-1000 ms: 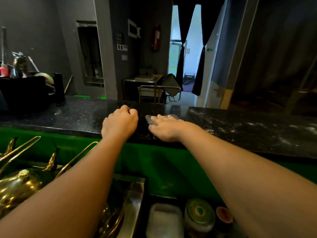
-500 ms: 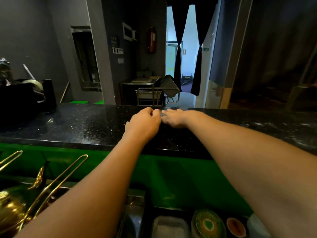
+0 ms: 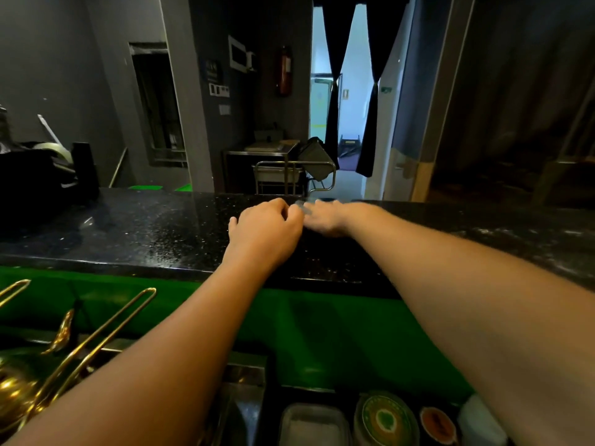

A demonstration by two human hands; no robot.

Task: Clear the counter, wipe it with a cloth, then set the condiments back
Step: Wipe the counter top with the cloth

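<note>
The black speckled counter [image 3: 145, 226] runs across the view. My left hand [image 3: 267, 228] rests on it near the far edge with its fingers curled in. My right hand [image 3: 330, 217] lies just to its right, blurred by motion, pressed flat over a grey cloth [image 3: 301, 205]. Only a small sliver of the cloth shows between the two hands. Condiment containers sit on a lower shelf in front of me: a grey-lidded tub [image 3: 314, 424], a round green-lidded tin [image 3: 384, 416] and a small red-topped pot [image 3: 438, 424].
A green panel [image 3: 322, 333] drops below the counter's near edge. Gold teapots with tall looped handles [image 3: 96, 333] stand at the lower left. A dark box with utensils [image 3: 38, 178] sits at the counter's far left. Beyond the counter a metal trolley [image 3: 283, 175] stands.
Both hands have slid away from me to the counter's far edge and come together. The cloth, plainly visible under my right hand earlier, is now almost hidden.
</note>
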